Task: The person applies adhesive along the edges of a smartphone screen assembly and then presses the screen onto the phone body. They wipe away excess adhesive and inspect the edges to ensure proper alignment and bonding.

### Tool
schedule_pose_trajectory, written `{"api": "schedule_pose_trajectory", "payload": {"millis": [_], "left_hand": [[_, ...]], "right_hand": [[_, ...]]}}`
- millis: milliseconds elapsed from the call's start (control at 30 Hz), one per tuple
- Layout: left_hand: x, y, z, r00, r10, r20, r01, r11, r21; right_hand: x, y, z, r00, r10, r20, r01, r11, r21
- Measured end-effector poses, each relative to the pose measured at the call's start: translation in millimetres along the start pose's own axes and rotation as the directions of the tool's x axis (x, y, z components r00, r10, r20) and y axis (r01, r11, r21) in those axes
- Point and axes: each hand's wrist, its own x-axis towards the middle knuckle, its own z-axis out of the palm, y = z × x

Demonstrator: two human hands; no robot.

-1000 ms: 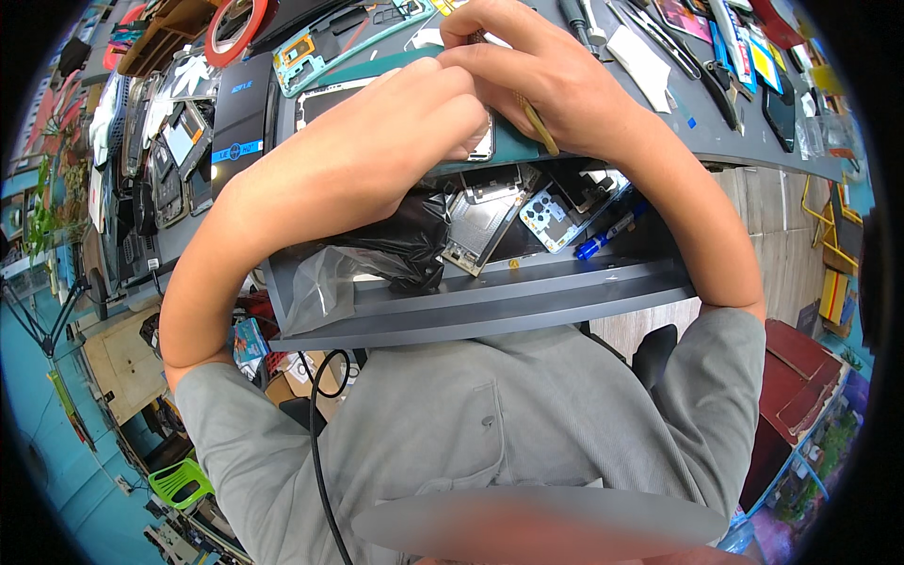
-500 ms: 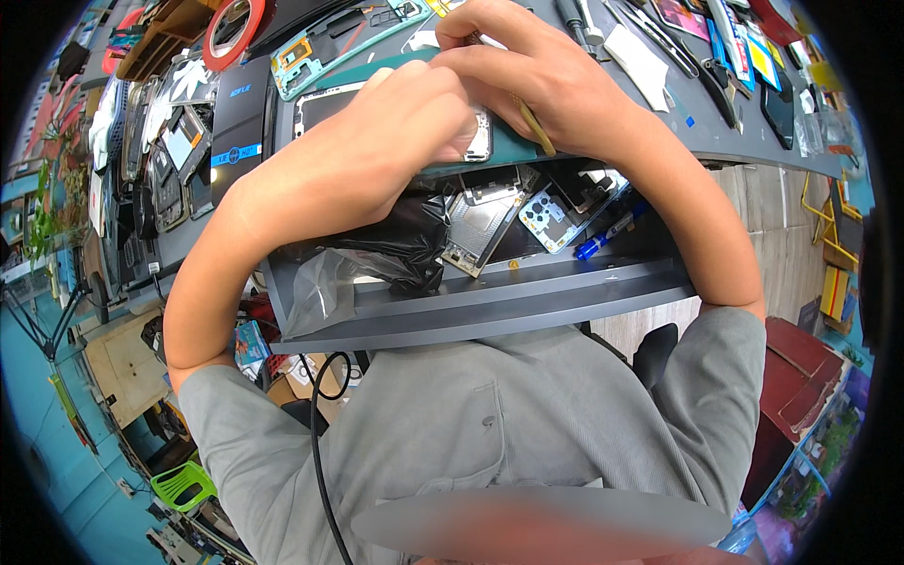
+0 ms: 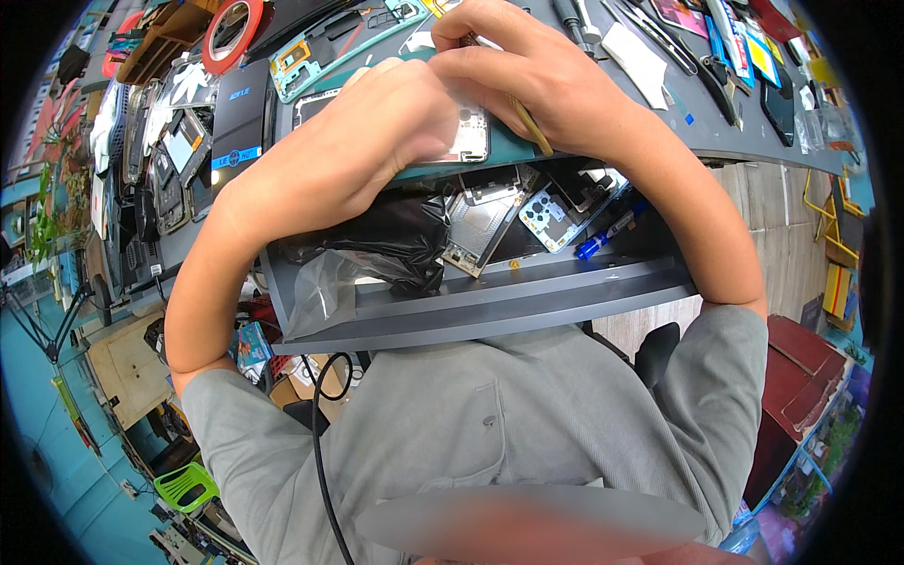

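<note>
A phone body [image 3: 474,141] with a silver edge lies on the green mat [image 3: 516,148], largely covered by my left arm and hand. Above it my left hand [image 3: 405,108] has curled fingers, slightly smeared by motion; what they may hold is hidden. Close beside it, my right hand [image 3: 523,71] grips a slim gold-coloured tool [image 3: 529,125], whose rear end sticks out below the palm. The tool's working end is hidden behind the fingers.
Below the mat, an open drawer [image 3: 490,317] holds a black plastic bag [image 3: 395,240], phone parts [image 3: 482,226] and a blue marker [image 3: 603,240]. A red tape roll [image 3: 231,38] and a teal phone frame [image 3: 311,66] lie at far left. Pliers [image 3: 720,89] lie at right.
My left hand has shifted slightly left, showing more of the phone body's right end. My right hand stays almost in place with the gold-coloured tool.
</note>
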Motion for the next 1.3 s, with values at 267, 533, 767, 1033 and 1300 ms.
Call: {"api": "schedule_pose_trajectory", "payload": {"millis": [267, 533, 767, 1033, 1300], "left_hand": [[7.7, 3.6, -0.2, 0.999, 0.012, 0.047, -0.013, 1.000, 0.017], [9.1, 4.0, -2.5, 0.998, 0.015, 0.063, -0.016, 1.000, 0.022], [8.5, 5.2, -2.1, 0.996, -0.007, 0.093, 0.001, 0.998, 0.061], [5.2, 4.0, -4.3, 0.993, -0.028, 0.119, 0.020, 0.998, 0.066], [-18.9, 5.8, -26.5, 0.997, -0.051, 0.054, 0.051, 0.999, -0.005]], "right_hand": [[0.3, -2.4, -3.6, 1.000, 0.016, 0.026, -0.016, 1.000, -0.003], [-1.9, 3.2, -1.1, 1.000, -0.002, 0.029, 0.002, 1.000, 0.003], [-1.7, -0.1, -1.0, 1.000, 0.003, 0.024, -0.003, 1.000, -0.031], [-0.8, -1.2, 0.8, 1.000, 0.012, 0.006, -0.011, 1.000, -0.027], [-0.2, -2.9, -0.6, 1.000, 0.017, 0.003, -0.017, 0.999, -0.032]]}}
